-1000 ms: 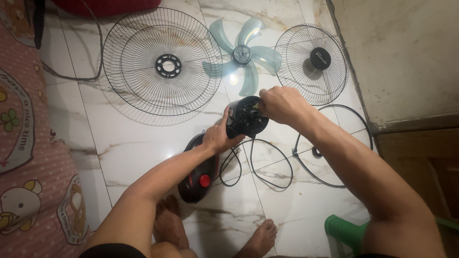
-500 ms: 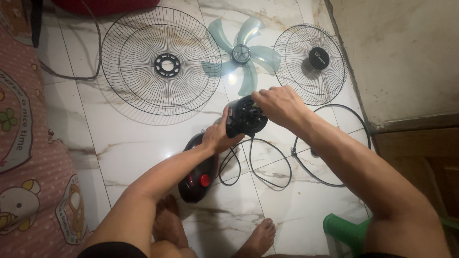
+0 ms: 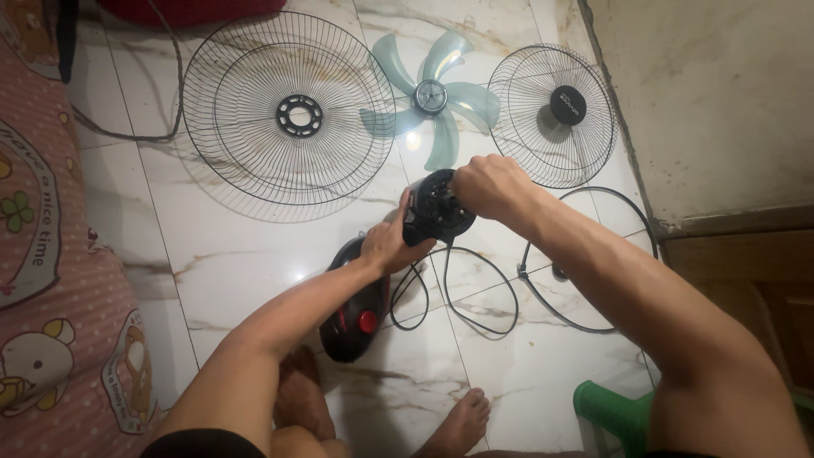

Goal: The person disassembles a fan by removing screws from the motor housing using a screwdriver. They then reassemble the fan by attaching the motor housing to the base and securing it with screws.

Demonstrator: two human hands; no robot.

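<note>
A black fan motor head stands over the marble floor, joined to a black base with a red knob. My left hand grips the motor's left side. Fingers of my right hand are closed on the motor's upper right edge. A black cable loops on the floor just below the motor. Beyond it lie a large rear wire guard, a pale blue blade and a front wire guard with a black centre cap.
A thin black ring lies on the floor under my right forearm. A pink patterned mattress runs along the left. A wall closes the right side, with a green plastic piece near my bare feet.
Both hands stay on the motor head; it has shifted only slightly with the camera's small movement. Nothing on the floor has moved.
</note>
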